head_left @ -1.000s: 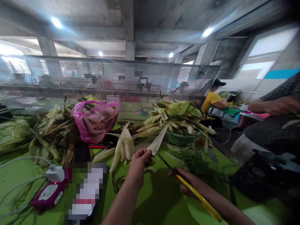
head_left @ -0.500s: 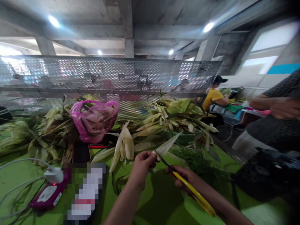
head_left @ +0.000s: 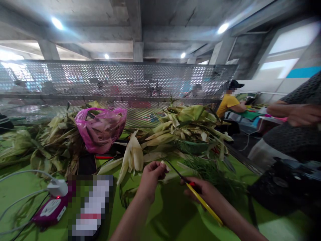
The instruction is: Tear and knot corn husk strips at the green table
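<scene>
My left hand (head_left: 152, 176) is closed in a pinch near the middle of the green table (head_left: 173, 214). A small pale stub of corn husk (head_left: 163, 163) pokes out past its fingertips. My right hand (head_left: 202, 190) grips a pair of scissors (head_left: 205, 203) with long yellow handles, a red spot at the pivot and thin dark blades. The blade tips point up and left, just beside the left fingertips. Below them a pale husk piece (head_left: 170, 176) is partly hidden by the left hand. Bunched husks (head_left: 137, 155) lie beyond that hand.
A pink plastic bag (head_left: 101, 129) of husks stands behind, with husk heaps (head_left: 193, 117) on both sides. Green strands (head_left: 208, 170) lie right. At left are a power strip (head_left: 51, 211) and a blurred-out phone (head_left: 92, 207). A person (head_left: 298, 110) is close at right.
The long pale husk strip that stuck up from my left fingers is off, leaving a short stub. The scissors have shifted slightly, and their handles look closer together.
</scene>
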Available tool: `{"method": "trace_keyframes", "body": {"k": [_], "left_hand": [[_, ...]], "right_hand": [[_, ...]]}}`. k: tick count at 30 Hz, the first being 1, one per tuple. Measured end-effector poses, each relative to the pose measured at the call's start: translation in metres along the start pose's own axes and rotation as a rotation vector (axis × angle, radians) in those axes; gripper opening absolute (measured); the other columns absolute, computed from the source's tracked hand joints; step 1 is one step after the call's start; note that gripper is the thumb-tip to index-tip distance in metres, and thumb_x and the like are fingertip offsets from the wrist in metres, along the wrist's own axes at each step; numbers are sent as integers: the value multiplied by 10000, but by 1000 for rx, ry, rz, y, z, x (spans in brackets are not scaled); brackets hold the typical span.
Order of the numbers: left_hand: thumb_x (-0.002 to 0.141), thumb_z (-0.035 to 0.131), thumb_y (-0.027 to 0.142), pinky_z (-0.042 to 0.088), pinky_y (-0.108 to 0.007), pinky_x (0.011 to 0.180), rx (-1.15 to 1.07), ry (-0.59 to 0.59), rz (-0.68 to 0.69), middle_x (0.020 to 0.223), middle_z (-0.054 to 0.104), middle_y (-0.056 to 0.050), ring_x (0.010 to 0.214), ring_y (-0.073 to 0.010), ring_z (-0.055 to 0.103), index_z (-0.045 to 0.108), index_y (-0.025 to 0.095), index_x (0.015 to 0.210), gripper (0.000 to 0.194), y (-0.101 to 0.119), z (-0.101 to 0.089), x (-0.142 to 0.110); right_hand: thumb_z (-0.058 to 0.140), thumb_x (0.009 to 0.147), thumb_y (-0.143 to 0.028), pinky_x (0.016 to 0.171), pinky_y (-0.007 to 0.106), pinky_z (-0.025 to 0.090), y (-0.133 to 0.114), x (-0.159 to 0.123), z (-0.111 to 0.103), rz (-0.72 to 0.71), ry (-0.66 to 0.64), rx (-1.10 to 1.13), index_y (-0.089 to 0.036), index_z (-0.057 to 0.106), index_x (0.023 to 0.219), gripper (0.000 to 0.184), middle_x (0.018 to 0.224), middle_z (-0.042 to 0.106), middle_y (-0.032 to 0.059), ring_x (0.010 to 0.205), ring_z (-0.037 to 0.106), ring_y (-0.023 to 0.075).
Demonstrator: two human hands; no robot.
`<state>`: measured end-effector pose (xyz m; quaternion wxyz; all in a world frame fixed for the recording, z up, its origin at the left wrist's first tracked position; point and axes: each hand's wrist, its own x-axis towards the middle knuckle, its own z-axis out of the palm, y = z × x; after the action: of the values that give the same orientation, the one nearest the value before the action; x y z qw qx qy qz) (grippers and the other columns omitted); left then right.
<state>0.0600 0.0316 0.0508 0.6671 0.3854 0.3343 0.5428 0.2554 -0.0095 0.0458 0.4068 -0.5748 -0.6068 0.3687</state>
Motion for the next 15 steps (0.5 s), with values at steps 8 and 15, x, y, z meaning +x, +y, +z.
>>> {"method": "trace_keyframes", "body": {"k": [8, 15], "left_hand": [[665, 772, 366, 348, -205, 565, -31, 69, 36, 672, 568, 7, 562, -77, 438, 618, 157, 700, 262, 4, -1, 0], [663, 775, 399, 310, -198, 554, 29, 45, 108, 632, 517, 31, 574, -76, 411, 635, 151, 694, 287, 5, 4, -4]], "right_hand": [[575, 730, -173, 842, 424, 472, 10, 4, -38, -164, -18, -846, -260, 646, 1181, 465, 1111, 695, 91, 974, 648, 316], [587, 834, -363, 755, 318, 526, -46, 21, 10, -241, 57, -210, -249, 683, 1038, 252, 1022, 715, 49, 876, 665, 218]]}}
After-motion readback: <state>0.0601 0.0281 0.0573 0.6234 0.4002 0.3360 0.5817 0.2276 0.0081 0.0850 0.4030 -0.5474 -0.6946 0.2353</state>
